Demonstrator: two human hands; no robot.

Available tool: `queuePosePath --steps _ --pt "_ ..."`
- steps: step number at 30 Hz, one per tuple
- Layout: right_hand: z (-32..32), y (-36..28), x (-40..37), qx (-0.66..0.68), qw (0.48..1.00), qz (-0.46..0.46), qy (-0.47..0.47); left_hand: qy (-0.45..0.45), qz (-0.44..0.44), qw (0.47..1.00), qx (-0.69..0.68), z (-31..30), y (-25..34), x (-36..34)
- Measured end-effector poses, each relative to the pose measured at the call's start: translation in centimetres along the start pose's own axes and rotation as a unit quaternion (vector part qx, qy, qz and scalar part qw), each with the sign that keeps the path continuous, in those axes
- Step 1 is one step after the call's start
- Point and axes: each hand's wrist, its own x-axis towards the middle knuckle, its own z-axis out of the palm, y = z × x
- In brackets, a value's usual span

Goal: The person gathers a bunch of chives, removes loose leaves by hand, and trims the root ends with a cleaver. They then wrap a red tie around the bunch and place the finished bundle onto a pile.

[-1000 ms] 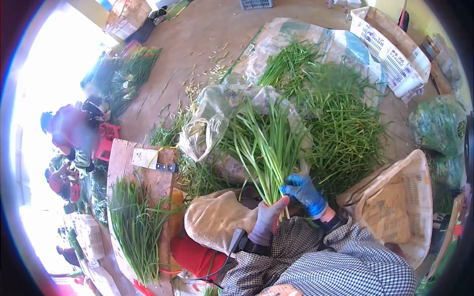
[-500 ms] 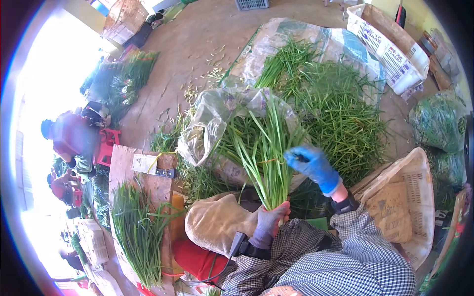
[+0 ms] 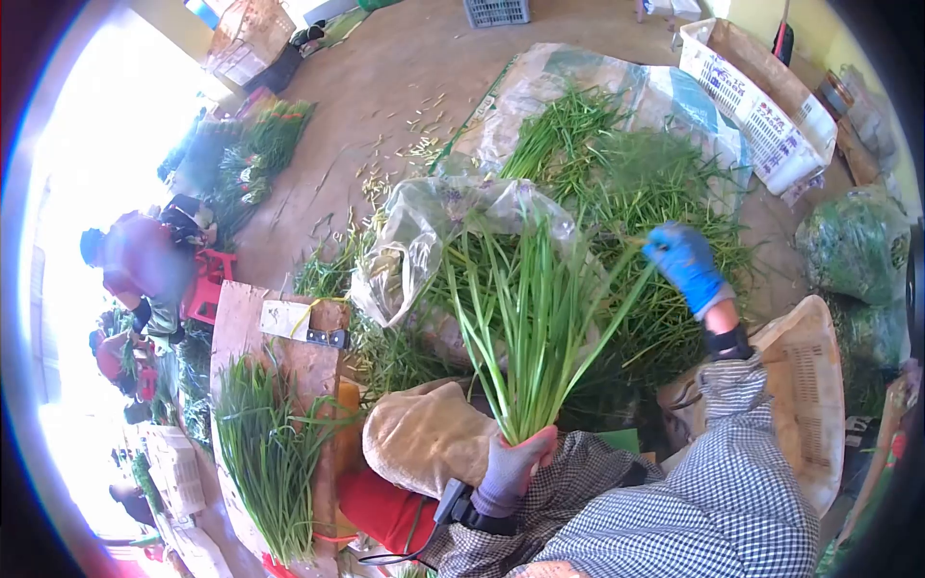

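My left hand (image 3: 518, 467), in a greyish-purple glove with bare fingertips, is closed round the pale base of a bunch of long flat green leaves (image 3: 528, 337) that look like garlic chives. The leaves fan upward and away from me. Out to the right, my right hand (image 3: 686, 268) in a blue glove pinches the tip of one leaf (image 3: 626, 299), which slants away from the bunch. Behind the bunch, an opened clear plastic bag (image 3: 400, 241) holds more of these greens.
Loose greens (image 3: 665, 231) cover a plastic sheet (image 3: 674, 87) ahead. At left, a wooden board (image 3: 236, 328) carries a knife (image 3: 326, 337) and a pile of greens (image 3: 265, 453). White crates (image 3: 742, 106) (image 3: 814, 385) stand at right. People (image 3: 149, 255) sit far left.
My right hand has moved right and away from the bunch, drawing one leaf out sideways. The bunch has spread wider, and my left hand has come slightly nearer to me.
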Motion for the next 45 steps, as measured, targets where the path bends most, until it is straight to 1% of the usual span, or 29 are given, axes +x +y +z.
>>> queuePosePath --steps 2,4,6,7,9,10,11,12,13,14,16,17,19,20,21,22,23,24,25,27,29,31,32,34,36,38,40,44,45 --pt "-3.3 2.7 -0.4 0.025 0.998 0.045 0.047 0.022 -0.02 0.999 0.028 -0.3 0.6 -0.9" --pt "-6.8 5.7 -0.7 0.028 0.995 0.035 0.089 0.018 -0.016 1.0 0.014 -1.0 0.8 -1.8" --pt "-11.2 5.7 -1.0 0.033 0.987 0.041 0.15 0.019 -0.021 1.0 0.005 -2.3 0.9 -2.5" --pt "-12.5 6.4 -1.3 0.037 0.987 0.038 0.149 0.005 -0.011 0.999 -0.039 -2.6 1.0 -2.9" --pt "-14.1 7.9 -1.8 0.11 0.977 0.099 0.156 -0.018 -0.001 0.995 -0.098 -2.9 0.8 -3.4" --pt "-13.9 6.3 -2.0 0.112 0.976 0.097 0.157 -0.017 0.001 0.995 -0.097 -3.0 0.8 -3.6" --pt "-13.3 4.1 -2.8 0.248 0.954 0.111 0.125 -0.024 0.009 0.993 -0.118 -3.0 0.8 -3.7" --pt "-12.9 2.6 -4.1 0.379 0.913 0.123 0.091 -0.032 0.015 0.99 -0.137 -3.0 0.9 -3.8" --pt "-9.8 3.2 -5.9 0.283 0.949 0.135 0.019 -0.036 0.02 0.99 -0.136 -3.0 1.0 -3.9" --pt "-5.4 4.0 -7.6 0.183 0.971 0.146 -0.051 -0.041 0.022 0.99 -0.131 -2.9 1.1 -4.0" --pt "-0.7 3.3 -11.4 -0.023 0.988 0.059 -0.143 -0.029 0.033 0.989 -0.138 -2.8 1.2 -4.6" --pt "0.0 2.4 -11.6 -0.003 0.988 0.067 -0.138 -0.041 0.025 0.986 -0.157 -3.4 0.8 -4.5" --pt "1.1 -0.7 -11.9 0.021 0.987 0.081 -0.138 -0.028 0.024 0.989 -0.145 -3.6 0.5 -4.8" --pt "1.1 -2.4 -11.5 0.147 0.974 0.097 -0.141 -0.021 0.028 0.99 -0.136 -3.5 0.4 -4.6" --pt "1.2 -4.2 -11.0 0.271 0.946 0.111 -0.139 -0.024 0.028 0.99 -0.133 -3.4 0.4 -4.6" --pt "1.7 -5.9 -10.6 0.375 0.912 0.093 -0.14 -0.007 0.028 0.993 -0.114 -3.2 0.3 -4.6" --pt "0.7 -8.7 -9.8 0.473 0.863 0.085 -0.158 0.011 0.028 0.995 -0.097 -3.0 0.2 -4.7" --pt "1.0 -10.4 -9.3 0.536 0.825 0.081 -0.159 0.008 0.029 0.995 -0.097 -2.8 0.3 -4.7" --pt "0.6 -11.7 -8.9 0.556 0.795 0.109 -0.216 0.015 0.034 0.997 -0.065 -2.5 0.3 -4.8" --pt "2.3 -13.3 -8.5 0.573 0.783 0.101 -0.219 0.026 0.062 0.997 -0.023 -1.9 0.4 -4.9" --pt "4.3 -14.7 -8.6 0.59 0.77 0.095 -0.223 0.036 0.048 0.998 0.003 -1.8 0.1 -5.0" --pt "5.9 -15.7 -8.8 0.626 0.727 0.138 -0.245 0.049 0.037 0.998 0.026 -1.4 0.2 -5.3" --pt "6.2 -15.8 -8.9 0.625 0.728 0.138 -0.244 0.048 0.038 0.998 0.026 -1.2 0.2 -5.3" --pt "6.5 -16.1 -9.0 0.653 0.695 0.187 -0.235 0.048 0.04 0.998 0.031 -1.1 0.2 -5.4" --pt "6.5 -16.4 -9.1 0.658 0.694 0.19 -0.222 0.055 0.037 0.997 0.033 -1.1 0.3 -5.6" --pt "6.3 -16.8 -9.2 0.663 0.693 0.195 -0.208 0.026 0.045 0.998 0.034 -1.3 0.4 -5.6" --pt "5.9 -17.5 -9.1 0.701 0.685 0.16 -0.117 0.035 0.042 0.998 0.026 -1.5 0.4 -5.5" --pt "5.5 -17.1 -9.1 0.694 0.685 0.168 -0.148 0.03 0.045 0.998 0.01 -2.0 0.0 -5.1" --pt "5.7 -17.4 -9.0 0.686 0.699 0.155 -0.13 0.035 0.05 0.998 0.006 -1.9 0.0 -5.1"
